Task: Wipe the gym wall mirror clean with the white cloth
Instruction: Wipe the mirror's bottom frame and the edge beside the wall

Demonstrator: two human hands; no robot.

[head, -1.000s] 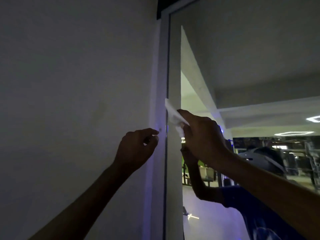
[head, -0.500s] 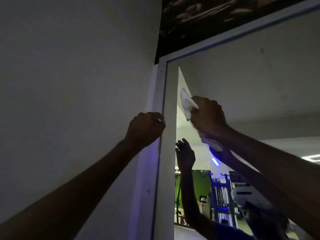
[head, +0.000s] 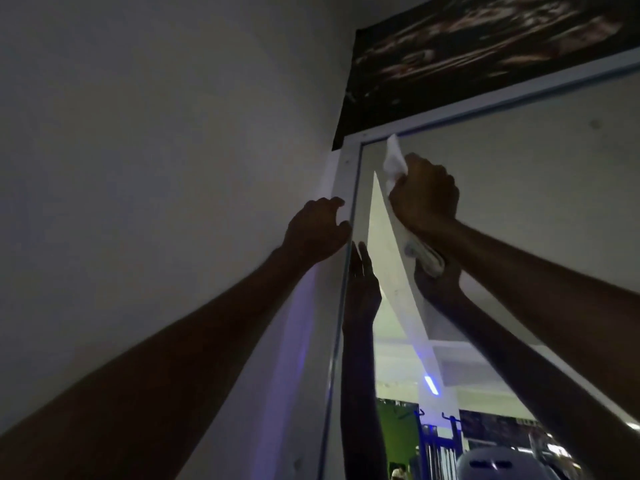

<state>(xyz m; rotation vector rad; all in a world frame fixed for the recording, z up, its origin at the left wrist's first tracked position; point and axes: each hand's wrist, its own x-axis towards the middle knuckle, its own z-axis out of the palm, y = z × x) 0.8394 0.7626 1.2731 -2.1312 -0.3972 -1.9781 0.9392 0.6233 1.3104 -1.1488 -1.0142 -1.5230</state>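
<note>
Near the top left corner of the mirror [head: 519, 209], the right hand [head: 424, 195] is gripping the bunched white cloth [head: 394, 161] in a fist and pressing it against the glass. Beside the mirror's left frame [head: 346, 188], the left hand [head: 317, 230] is resting, fingers loosely curled, holding nothing.

The wall [head: 145, 174] carries everything here. The mirror [head: 540, 209] hangs on it in a pale frame [head: 343, 188]. A dark poster [head: 478, 53] is fixed to the wall just above the mirror's top edge. Left of the mirror the wall is plain and grey.
</note>
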